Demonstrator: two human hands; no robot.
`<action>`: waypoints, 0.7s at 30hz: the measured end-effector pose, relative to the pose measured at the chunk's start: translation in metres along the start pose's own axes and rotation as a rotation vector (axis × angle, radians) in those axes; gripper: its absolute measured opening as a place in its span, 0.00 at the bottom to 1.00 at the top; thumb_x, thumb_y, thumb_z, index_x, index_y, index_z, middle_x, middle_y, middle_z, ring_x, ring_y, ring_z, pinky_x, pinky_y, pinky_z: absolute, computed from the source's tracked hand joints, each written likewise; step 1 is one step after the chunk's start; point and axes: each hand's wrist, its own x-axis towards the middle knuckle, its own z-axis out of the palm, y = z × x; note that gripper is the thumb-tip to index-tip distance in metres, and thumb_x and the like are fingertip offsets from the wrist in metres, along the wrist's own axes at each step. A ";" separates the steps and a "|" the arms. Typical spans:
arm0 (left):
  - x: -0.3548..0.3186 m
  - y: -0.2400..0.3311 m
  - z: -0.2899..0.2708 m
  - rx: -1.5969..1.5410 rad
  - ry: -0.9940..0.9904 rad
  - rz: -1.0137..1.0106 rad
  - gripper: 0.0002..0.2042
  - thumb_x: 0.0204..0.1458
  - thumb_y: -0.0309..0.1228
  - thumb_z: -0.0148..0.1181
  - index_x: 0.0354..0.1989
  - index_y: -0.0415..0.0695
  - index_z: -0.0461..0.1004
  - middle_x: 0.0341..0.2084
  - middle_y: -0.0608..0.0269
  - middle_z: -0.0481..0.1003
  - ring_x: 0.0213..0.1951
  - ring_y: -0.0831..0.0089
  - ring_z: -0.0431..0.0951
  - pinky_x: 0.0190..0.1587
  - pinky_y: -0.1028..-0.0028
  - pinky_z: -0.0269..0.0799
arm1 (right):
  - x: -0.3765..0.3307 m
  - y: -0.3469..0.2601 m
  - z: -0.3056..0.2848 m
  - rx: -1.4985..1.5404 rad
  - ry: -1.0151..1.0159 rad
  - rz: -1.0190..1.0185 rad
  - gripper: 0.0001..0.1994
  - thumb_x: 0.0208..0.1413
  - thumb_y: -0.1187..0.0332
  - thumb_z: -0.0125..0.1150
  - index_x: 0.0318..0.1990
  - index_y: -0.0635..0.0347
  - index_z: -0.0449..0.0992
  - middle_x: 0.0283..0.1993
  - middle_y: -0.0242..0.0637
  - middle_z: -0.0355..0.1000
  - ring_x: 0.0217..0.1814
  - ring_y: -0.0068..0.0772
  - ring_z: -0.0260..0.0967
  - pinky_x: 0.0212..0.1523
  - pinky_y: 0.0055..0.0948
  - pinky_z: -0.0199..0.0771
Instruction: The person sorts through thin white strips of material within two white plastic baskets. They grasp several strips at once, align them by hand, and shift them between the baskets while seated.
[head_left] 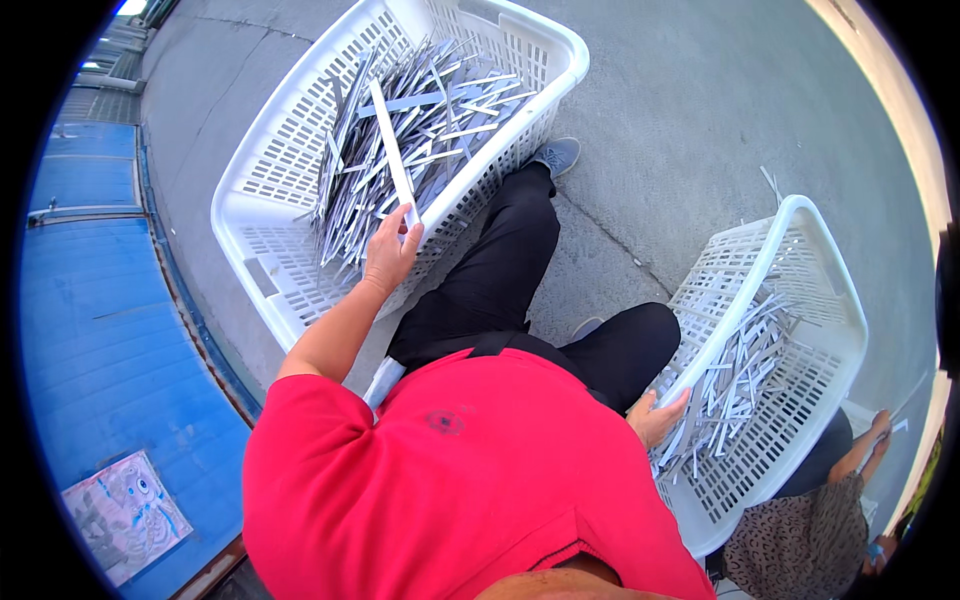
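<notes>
The left hand (390,250) reaches over the near rim of the larger white basket (262,205) — fingers closed around one long metal strip (392,155) atop the heap. The right hand (655,415) rests, fingers loosely curled, on the smaller basket (815,225)'s near rim; bare concrete floor (680,120) lies between the baskets.

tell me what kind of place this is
Probably a small workshop yard or factory floor: bare concrete floor, two white plastic baskets heaped with grey metal strips, and a blue mat alongside.

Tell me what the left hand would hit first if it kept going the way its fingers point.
The left hand grips a long pale strip and points up into the left basket; going straight on, it would probably meet the pile of metal strips first.
</notes>
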 end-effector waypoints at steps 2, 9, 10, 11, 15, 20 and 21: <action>0.003 -0.009 0.004 -0.234 0.123 -0.088 0.23 0.54 0.43 0.51 0.53 0.38 0.64 0.36 0.51 0.74 0.34 0.64 0.75 0.40 0.70 0.69 | -0.001 0.000 0.001 0.037 0.017 -0.036 0.32 0.51 0.69 0.53 0.63 0.62 0.48 0.61 0.52 0.52 0.63 0.52 0.51 0.60 0.43 0.52; 0.073 -0.012 0.019 -0.684 0.222 -0.565 0.37 0.47 0.47 0.60 0.58 0.35 0.54 0.33 0.57 0.70 0.26 0.74 0.72 0.27 0.74 0.70 | 0.001 0.005 0.006 -0.004 0.060 -0.116 0.32 0.50 0.72 0.52 0.62 0.65 0.48 0.61 0.54 0.52 0.62 0.53 0.51 0.60 0.43 0.53; 0.082 -0.008 0.023 -0.752 0.170 -0.620 0.34 0.46 0.44 0.62 0.55 0.35 0.55 0.31 0.58 0.69 0.26 0.74 0.72 0.26 0.73 0.70 | 0.001 0.005 0.007 -0.008 0.058 -0.119 0.32 0.49 0.72 0.52 0.62 0.66 0.48 0.61 0.54 0.52 0.63 0.54 0.51 0.60 0.43 0.52; 0.089 0.012 0.017 -0.820 0.115 -0.676 0.32 0.45 0.42 0.63 0.53 0.35 0.57 0.29 0.58 0.69 0.25 0.73 0.72 0.25 0.72 0.70 | 0.001 0.007 0.008 -0.014 0.067 -0.113 0.32 0.49 0.72 0.52 0.62 0.65 0.48 0.61 0.54 0.52 0.63 0.53 0.51 0.60 0.43 0.53; 0.110 -0.001 0.023 -0.882 0.013 -0.588 0.16 0.44 0.26 0.58 0.39 0.39 0.59 0.25 0.60 0.68 0.22 0.74 0.71 0.20 0.76 0.66 | -0.003 -0.003 0.009 -0.063 0.061 -0.013 0.32 0.49 0.73 0.52 0.63 0.59 0.48 0.62 0.52 0.52 0.62 0.52 0.53 0.60 0.42 0.56; 0.093 -0.012 -0.014 -0.509 0.102 -0.360 0.19 0.40 0.25 0.52 0.44 0.38 0.62 0.25 0.55 0.72 0.26 0.63 0.75 0.31 0.66 0.70 | -0.006 -0.010 0.010 -0.101 0.105 -0.031 0.33 0.48 0.74 0.52 0.63 0.55 0.49 0.59 0.51 0.55 0.59 0.52 0.57 0.57 0.44 0.59; 0.089 -0.019 -0.024 -0.359 0.115 -0.265 0.20 0.40 0.26 0.52 0.46 0.38 0.62 0.26 0.53 0.73 0.28 0.60 0.76 0.33 0.65 0.70 | -0.007 -0.010 0.011 -0.113 0.110 -0.037 0.33 0.48 0.74 0.52 0.63 0.55 0.49 0.59 0.51 0.56 0.58 0.53 0.58 0.56 0.44 0.60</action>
